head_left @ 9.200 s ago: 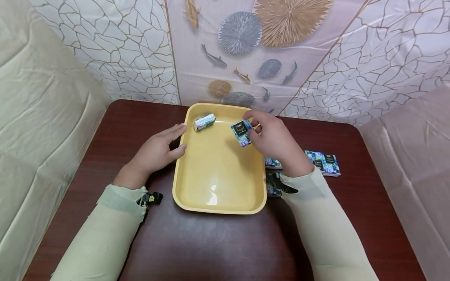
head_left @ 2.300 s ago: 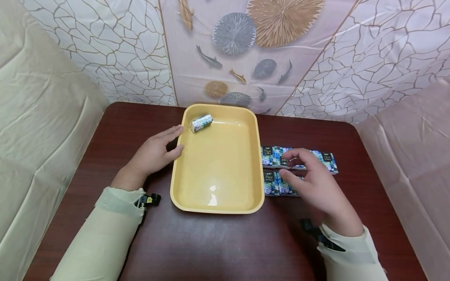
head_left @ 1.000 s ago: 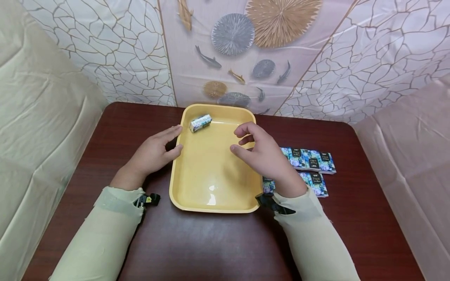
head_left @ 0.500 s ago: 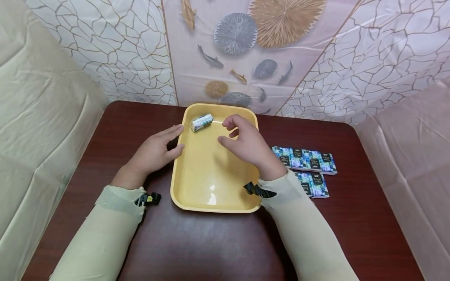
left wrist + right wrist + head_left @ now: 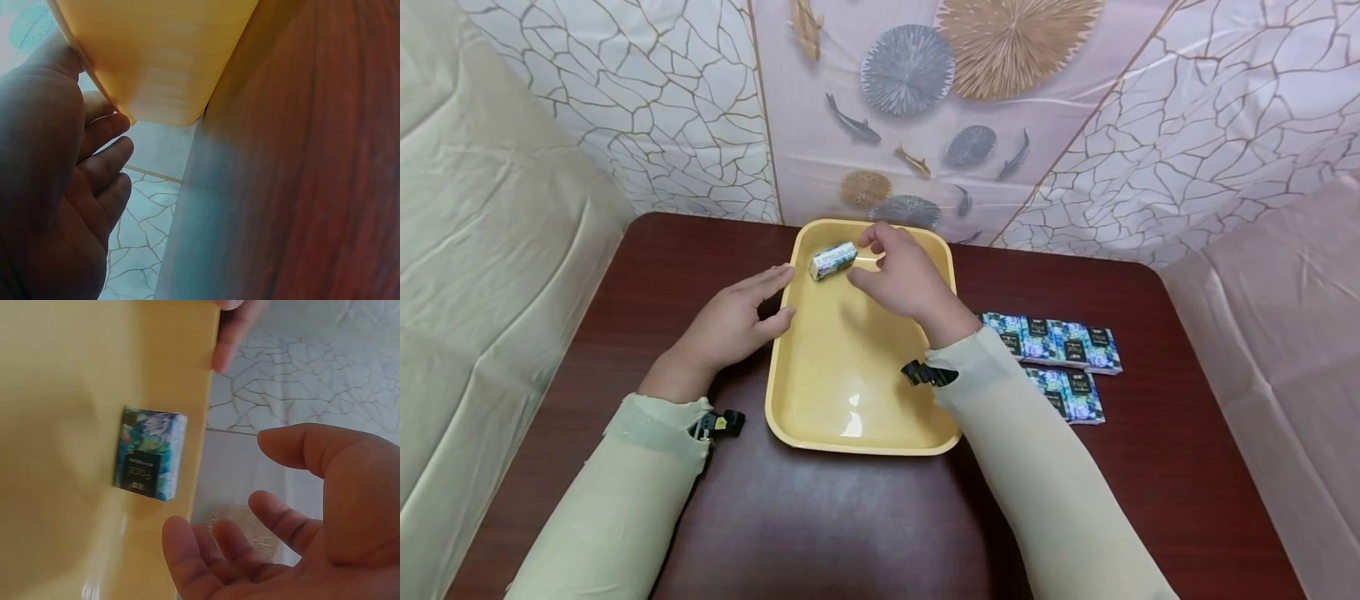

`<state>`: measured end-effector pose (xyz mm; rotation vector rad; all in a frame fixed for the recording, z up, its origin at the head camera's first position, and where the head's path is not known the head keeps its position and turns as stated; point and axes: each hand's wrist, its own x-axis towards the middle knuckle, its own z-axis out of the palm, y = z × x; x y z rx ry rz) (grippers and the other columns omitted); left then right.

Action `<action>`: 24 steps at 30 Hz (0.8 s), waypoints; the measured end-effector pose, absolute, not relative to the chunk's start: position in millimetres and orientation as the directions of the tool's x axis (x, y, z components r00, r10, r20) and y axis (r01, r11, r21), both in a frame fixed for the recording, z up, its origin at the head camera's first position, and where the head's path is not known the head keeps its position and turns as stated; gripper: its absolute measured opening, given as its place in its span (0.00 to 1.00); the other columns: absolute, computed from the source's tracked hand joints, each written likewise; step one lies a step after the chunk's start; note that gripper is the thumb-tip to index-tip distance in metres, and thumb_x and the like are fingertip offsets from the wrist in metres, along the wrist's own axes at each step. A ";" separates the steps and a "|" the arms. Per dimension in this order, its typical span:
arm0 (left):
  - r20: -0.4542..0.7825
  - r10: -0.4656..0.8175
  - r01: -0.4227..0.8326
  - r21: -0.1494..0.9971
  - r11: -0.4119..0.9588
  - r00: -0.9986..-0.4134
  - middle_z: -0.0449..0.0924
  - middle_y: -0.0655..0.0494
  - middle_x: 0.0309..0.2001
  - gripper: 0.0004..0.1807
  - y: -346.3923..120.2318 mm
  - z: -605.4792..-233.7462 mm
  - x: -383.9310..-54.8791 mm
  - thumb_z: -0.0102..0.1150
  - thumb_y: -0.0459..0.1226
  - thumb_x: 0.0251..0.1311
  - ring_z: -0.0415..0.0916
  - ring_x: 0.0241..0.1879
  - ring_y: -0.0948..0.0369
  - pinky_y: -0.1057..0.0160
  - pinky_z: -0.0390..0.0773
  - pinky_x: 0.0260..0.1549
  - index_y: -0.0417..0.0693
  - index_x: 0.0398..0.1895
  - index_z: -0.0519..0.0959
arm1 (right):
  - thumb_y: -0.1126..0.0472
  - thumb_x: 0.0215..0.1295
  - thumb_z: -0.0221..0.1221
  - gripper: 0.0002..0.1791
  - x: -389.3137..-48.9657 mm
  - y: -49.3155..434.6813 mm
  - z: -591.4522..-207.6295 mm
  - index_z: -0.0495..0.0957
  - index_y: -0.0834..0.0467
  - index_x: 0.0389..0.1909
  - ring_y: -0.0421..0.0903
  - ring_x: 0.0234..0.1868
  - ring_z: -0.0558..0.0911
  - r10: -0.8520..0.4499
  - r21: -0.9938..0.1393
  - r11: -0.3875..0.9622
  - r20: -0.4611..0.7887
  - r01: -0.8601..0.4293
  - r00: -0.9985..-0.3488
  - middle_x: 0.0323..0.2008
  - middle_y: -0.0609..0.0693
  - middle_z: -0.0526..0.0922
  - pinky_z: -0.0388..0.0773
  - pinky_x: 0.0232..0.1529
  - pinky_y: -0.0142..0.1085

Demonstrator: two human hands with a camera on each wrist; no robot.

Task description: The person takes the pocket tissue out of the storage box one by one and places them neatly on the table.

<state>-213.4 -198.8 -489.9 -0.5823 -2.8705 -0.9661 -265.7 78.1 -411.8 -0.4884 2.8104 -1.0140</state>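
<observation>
A small blue floral tissue pack [image 5: 832, 261] with a white side uppermost stands in the far left corner of the yellow tray [image 5: 850, 375]. The right wrist view shows the pack [image 5: 150, 453] with its black "Face" label upside down. My right hand [image 5: 906, 283] reaches over the tray, thumb and fingers spread just right of the pack, holding nothing. My left hand [image 5: 722, 329] rests its fingertips and thumb on the tray's left rim. In the left wrist view, the left hand's [image 5: 62, 162] fingers are loosely bent beside the tray wall.
Right of the tray, several tissue packs lie in a far row [image 5: 1060, 342] and a near row [image 5: 1071, 396], partly covered by my right forearm. All rest on a dark red-brown table [image 5: 865, 525]. A patterned cloth wall [image 5: 685, 108] rises behind it.
Earlier my right hand held a tissue pack over the tray; later it was empty above the rows at right. It has since moved left, up to the pack in the tray. The left hand stays.
</observation>
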 end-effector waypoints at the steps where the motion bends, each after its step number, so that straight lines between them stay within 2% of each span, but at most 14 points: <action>1: 0.173 0.334 0.370 0.573 0.731 -0.927 0.63 0.58 0.81 0.37 -198.9 -489.6 -213.5 0.59 0.54 0.73 0.61 0.81 0.56 0.47 0.65 0.78 0.57 0.81 0.64 | 0.47 0.66 0.67 0.24 -269.0 75.8 -413.4 0.74 0.49 0.58 0.53 0.58 0.80 -0.336 -0.634 0.730 -0.004 -0.258 -0.942 0.60 0.54 0.76 0.80 0.58 0.47; 6: 0.175 0.333 0.371 0.576 0.728 -0.927 0.64 0.58 0.81 0.37 -199.2 -487.6 -214.6 0.59 0.54 0.73 0.61 0.81 0.57 0.48 0.65 0.78 0.57 0.81 0.64 | 0.45 0.64 0.69 0.32 -283.0 63.4 -421.9 0.71 0.50 0.65 0.53 0.61 0.77 -0.318 -0.616 0.757 -0.057 -0.217 -0.946 0.68 0.58 0.70 0.79 0.60 0.50; 11: 0.182 0.334 0.376 0.571 0.730 -0.925 0.64 0.58 0.80 0.37 -199.7 -486.2 -215.8 0.59 0.54 0.73 0.62 0.80 0.57 0.48 0.65 0.78 0.56 0.81 0.65 | 0.43 0.61 0.72 0.39 -292.7 51.0 -428.1 0.69 0.44 0.72 0.53 0.60 0.78 -0.272 -0.588 0.792 -0.101 -0.164 -0.957 0.72 0.57 0.64 0.80 0.62 0.49; 20: 0.170 0.335 0.369 0.577 0.728 -0.927 0.63 0.59 0.81 0.37 -199.1 -488.7 -213.5 0.58 0.54 0.73 0.62 0.80 0.57 0.47 0.66 0.77 0.56 0.81 0.65 | 0.38 0.61 0.71 0.45 -292.8 33.4 -445.6 0.65 0.37 0.78 0.57 0.66 0.75 -0.290 -0.549 0.816 -0.114 -0.183 -0.950 0.74 0.59 0.62 0.78 0.65 0.48; 24: 0.184 0.337 0.379 0.569 0.730 -0.924 0.64 0.58 0.81 0.37 -199.1 -490.5 -213.2 0.59 0.54 0.73 0.62 0.80 0.56 0.47 0.66 0.77 0.55 0.81 0.66 | 0.37 0.62 0.70 0.43 -290.5 31.4 -453.0 0.67 0.37 0.78 0.57 0.67 0.74 -0.296 -0.529 0.824 -0.098 -0.203 -0.950 0.75 0.59 0.62 0.78 0.66 0.48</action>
